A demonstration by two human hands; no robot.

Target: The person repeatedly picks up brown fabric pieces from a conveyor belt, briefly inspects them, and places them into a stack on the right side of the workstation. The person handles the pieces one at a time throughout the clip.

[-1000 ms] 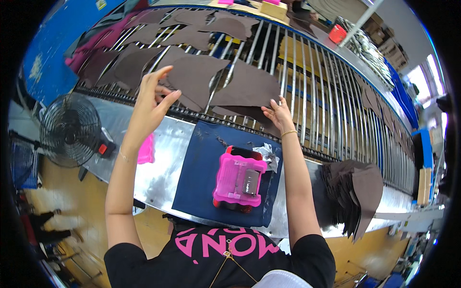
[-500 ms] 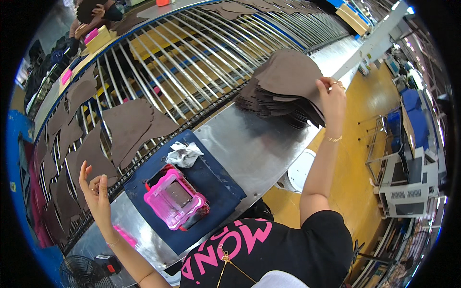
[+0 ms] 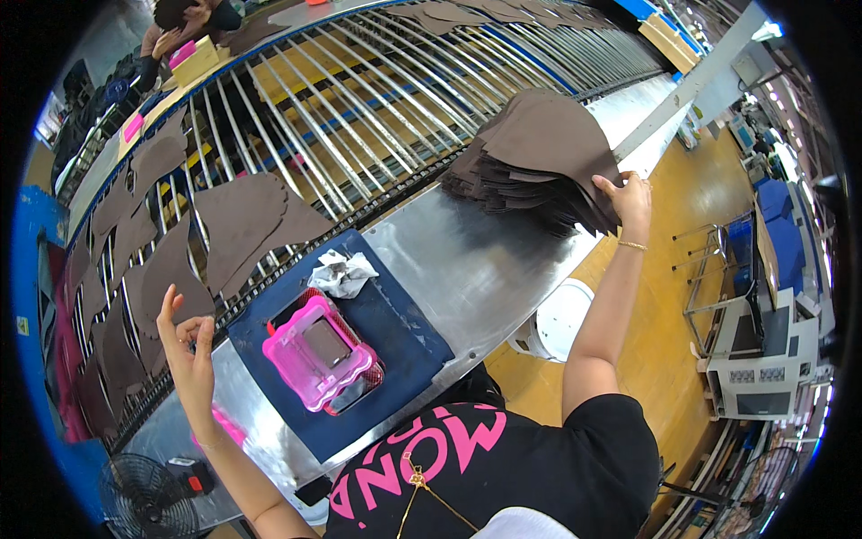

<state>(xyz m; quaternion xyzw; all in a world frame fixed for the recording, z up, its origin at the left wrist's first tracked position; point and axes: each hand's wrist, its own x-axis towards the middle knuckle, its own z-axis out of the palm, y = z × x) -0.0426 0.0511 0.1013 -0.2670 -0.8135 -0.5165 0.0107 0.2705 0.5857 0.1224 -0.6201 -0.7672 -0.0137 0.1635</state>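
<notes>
Steel bench (image 3: 467, 269) runs beside a slatted conveyor (image 3: 359, 117); on its blue mat (image 3: 395, 332) sits a pink tray (image 3: 321, 352) holding a grey pad. Right hand (image 3: 628, 199) grips the brown leather stack (image 3: 539, 162) at its edge. Left hand (image 3: 190, 350) hangs open, empty.

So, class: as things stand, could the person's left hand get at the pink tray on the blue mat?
Probably yes. The left hand is raised, empty, just left of the pink tray, and nothing lies between them on the blue mat; the crumpled paper sits beyond the tray.
</notes>
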